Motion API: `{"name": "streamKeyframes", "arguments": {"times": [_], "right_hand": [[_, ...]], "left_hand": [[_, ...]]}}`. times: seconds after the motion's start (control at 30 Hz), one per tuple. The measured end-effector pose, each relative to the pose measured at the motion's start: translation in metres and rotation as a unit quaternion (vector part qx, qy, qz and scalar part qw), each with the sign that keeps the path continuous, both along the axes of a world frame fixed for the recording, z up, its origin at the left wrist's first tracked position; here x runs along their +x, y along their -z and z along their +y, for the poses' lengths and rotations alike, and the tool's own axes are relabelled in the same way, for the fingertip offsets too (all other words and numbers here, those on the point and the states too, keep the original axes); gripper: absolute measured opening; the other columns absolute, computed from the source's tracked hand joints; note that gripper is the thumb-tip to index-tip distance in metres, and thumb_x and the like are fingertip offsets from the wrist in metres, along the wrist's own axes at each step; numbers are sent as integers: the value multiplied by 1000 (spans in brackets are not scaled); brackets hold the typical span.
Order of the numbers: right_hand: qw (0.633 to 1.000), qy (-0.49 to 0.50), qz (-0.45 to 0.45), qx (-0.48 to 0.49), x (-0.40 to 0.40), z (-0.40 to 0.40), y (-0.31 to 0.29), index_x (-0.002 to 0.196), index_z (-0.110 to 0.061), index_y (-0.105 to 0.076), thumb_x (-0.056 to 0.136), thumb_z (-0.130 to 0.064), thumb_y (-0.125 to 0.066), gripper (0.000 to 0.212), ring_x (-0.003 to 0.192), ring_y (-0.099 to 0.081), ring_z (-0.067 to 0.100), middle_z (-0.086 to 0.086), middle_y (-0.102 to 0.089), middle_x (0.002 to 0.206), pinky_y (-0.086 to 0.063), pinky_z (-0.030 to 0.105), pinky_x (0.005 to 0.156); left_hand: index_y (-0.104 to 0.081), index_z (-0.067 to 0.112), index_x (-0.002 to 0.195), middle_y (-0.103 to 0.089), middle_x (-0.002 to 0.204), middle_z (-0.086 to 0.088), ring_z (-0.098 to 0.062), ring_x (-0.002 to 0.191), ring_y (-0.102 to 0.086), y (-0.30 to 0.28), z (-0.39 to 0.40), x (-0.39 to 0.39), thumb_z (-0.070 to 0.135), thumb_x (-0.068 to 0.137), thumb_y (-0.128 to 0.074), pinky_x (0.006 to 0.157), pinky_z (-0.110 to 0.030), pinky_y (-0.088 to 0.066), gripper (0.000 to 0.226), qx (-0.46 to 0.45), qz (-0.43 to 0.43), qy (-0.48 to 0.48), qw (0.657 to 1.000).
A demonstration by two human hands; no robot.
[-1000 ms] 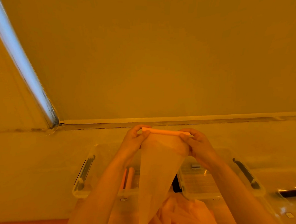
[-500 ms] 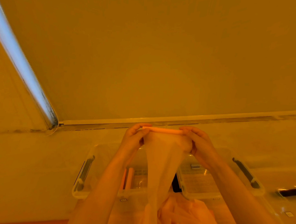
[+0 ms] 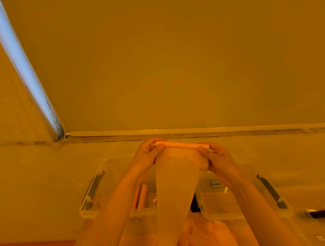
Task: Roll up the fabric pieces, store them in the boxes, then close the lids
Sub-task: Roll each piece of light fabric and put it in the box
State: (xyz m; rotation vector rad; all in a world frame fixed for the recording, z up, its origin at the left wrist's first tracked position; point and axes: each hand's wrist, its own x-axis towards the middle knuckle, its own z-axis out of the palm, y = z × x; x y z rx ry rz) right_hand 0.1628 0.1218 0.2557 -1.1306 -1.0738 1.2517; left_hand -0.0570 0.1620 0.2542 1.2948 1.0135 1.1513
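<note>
At six o'clock, nearest the camera, a loose heap of fabric (image 3: 205, 236) is lying crumpled and waiting, its lower part cut off by the frame edge. Rising from it, a sheer strip of fabric (image 3: 174, 193) is hanging down from a thin roll (image 3: 182, 145) held up in the air near the middle of the view. The left hand (image 3: 147, 155) is pinching the roll's nine o'clock end between thumb and curled fingers, and the right hand (image 3: 219, 159) is pinching the three o'clock end the same way.

Below the forearms, two clear boxes are sitting side by side on the counter (image 3: 36, 183), both open. The left box (image 3: 93, 192) at seven o'clock is already holding what look like two finished rolls (image 3: 141, 195); the right box (image 3: 219, 200) at five o'clock is showing no roll that I can make out.

So the task looks to be in its early part: this strip is mostly unrolled, the heap is untouched, and the lids are yet to be closed. The lids themselves are hard to tell apart from the clear plastic. A dark object (image 3: 318, 214) at four o'clock is too cropped to name, and the orange light is washing out true colours. Beyond, at twelve o'clock, a plain wall (image 3: 178, 68) is filling the view.
</note>
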Motion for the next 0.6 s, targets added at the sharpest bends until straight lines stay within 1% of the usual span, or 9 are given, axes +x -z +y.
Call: {"name": "streamKeyframes", "arguments": {"times": [0.1,0.17,0.27,0.3,0.37,0.43,0.47,0.5,0.6], "right_hand": [[1000,-6,-28,2,-4,0,0,110,-13,-64,95,-21,-54,19,82,-71,20,8,-68,101,-59,34,60],[1000,-13,-29,1,-6,-1,-1,110,-12,-62,96,-21,-53,19,78,-70,17,9,-67,100,-58,33,59],[999,-12,-30,15,-8,-3,-5,112,-10,-60,96,-23,-52,22,76,-69,17,11,-66,101,-59,37,63],[999,-6,-33,25,-8,-4,-6,112,-10,-60,96,-22,-52,23,76,-69,17,11,-66,100,-58,35,61],[998,16,-41,46,-9,-4,-7,111,-8,-61,95,-21,-53,22,79,-70,19,11,-68,100,-57,31,59],[996,40,-53,57,-8,-3,-6,108,-9,-63,94,-19,-55,19,89,-68,30,16,-68,102,-59,41,69],[996,47,-57,58,-7,-3,-6,106,-11,-64,93,-18,-56,17,92,-66,33,18,-67,103,-57,47,75],[995,51,-57,57,-7,-3,-6,104,-14,-65,93,-17,-57,15,93,-65,34,18,-66,104,-56,49,78],[996,60,-31,50,-8,-4,-5,100,-16,-68,91,-18,-58,13,91,-63,24,7,-64,103,-57,39,71]], "left_hand": [[-65,31,96,-64,90,-8,-24,78,-61,0,1,0,22,95,-54,65,-38,-52,15,1,25,-14,1000],[-64,32,93,-62,83,-7,-23,72,-58,-1,0,1,23,96,-52,56,-33,-49,16,3,25,-17,1000],[-61,27,96,-62,73,-1,-13,58,-56,-5,-2,1,21,98,-49,51,-27,-45,13,7,24,-18,1000],[-61,25,97,-62,72,1,-10,56,-56,-7,-2,2,21,98,-49,50,-25,-45,13,9,23,-17,1000],[-62,24,98,-64,74,2,-10,57,-58,-8,-3,3,19,97,-50,50,-24,-47,13,10,8,-14,1000],[-64,24,98,-65,78,-1,-12,61,-60,-6,-2,3,14,97,-51,52,-26,-48,16,8,-12,-11,1000],[-65,24,98,-66,80,-3,-14,63,-59,-5,-2,3,11,96,-52,52,-27,-47,18,8,-17,-10,1000],[-65,24,97,-65,81,-5,-15,64,-58,-3,-1,3,10,95,-53,52,-26,-45,19,9,-21,-11,1000],[-70,28,89,-65,79,-1,-14,66,-53,1,-1,5,15,95,-54,53,-26,-38,21,14,-27,-25,999]]}}
